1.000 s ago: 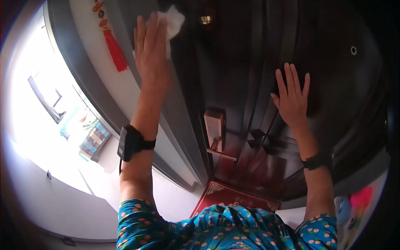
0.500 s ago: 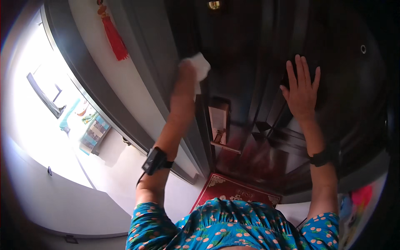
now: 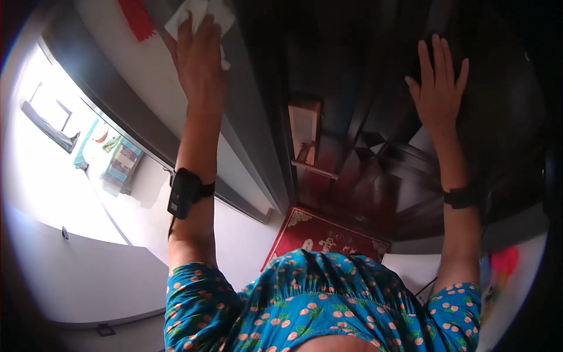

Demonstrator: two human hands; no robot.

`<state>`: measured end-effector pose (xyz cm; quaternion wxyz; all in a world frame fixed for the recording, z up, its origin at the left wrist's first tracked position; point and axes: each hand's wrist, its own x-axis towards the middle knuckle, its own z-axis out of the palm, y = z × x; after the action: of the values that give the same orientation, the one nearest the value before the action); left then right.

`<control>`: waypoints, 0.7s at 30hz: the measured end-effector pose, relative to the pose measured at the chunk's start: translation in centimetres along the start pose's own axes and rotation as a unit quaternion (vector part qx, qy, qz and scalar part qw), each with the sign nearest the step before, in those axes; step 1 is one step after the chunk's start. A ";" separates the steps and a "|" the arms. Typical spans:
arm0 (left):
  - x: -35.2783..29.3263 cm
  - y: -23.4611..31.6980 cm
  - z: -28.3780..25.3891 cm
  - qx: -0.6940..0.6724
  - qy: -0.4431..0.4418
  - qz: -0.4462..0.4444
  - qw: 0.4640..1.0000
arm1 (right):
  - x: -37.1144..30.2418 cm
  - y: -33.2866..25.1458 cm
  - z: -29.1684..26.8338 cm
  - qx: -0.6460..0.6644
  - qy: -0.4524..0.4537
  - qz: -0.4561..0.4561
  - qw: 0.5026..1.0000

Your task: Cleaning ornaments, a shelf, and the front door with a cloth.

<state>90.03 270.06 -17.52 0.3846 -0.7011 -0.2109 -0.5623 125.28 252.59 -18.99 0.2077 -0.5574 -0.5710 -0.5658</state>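
My left hand presses a white cloth or tissue against the grey door frame and the wall beside it, at the upper left. Its fingers are bent over the cloth. On the dark, glossy door my right hand lies flat with its fingers stretched out and nothing in it. Between the two arms, lower on the door, is a metal lever handle below a pale, upright plate. Close to my left hand a red tassel hangs on the wall.
A red patterned doormat lies at the foot of the door. To the left a bright doorway opens on a room with a bed. Something bright pink stands at the lower right. Black bands sit on both my forearms.
My left hand has moved up and left with the cloth, from the door's edge onto the frame and wall. The view has tilted; my right hand stays flat on the door.
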 end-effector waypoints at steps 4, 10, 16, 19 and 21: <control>-6.1 3.7 -1.3 0.044 -0.149 -0.037 0.987 | -0.5 0.6 -0.7 -0.031 -0.026 0.011 0.999; -16.8 6.6 -3.4 0.019 -0.366 -0.073 0.927 | -0.2 -0.3 -0.6 -0.026 0.019 -0.005 0.999; -22.9 8.7 -4.6 -0.048 -0.497 -0.084 0.862 | 1.0 -0.5 -2.8 -0.035 -0.125 -0.008 0.992; -24.4 10.5 -4.9 -0.036 -0.444 -0.065 0.893 | 0.7 0.1 -1.8 -0.035 -0.043 -0.033 0.998; -25.6 11.4 -5.8 -0.033 -0.442 -0.047 0.895 | 0.9 -0.2 -2.0 -0.044 -0.068 -0.027 0.996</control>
<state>87.61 262.07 -44.90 0.2020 -0.8787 -0.3731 -0.2187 124.06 251.25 -17.77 0.1278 -0.5875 -0.5732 -0.5567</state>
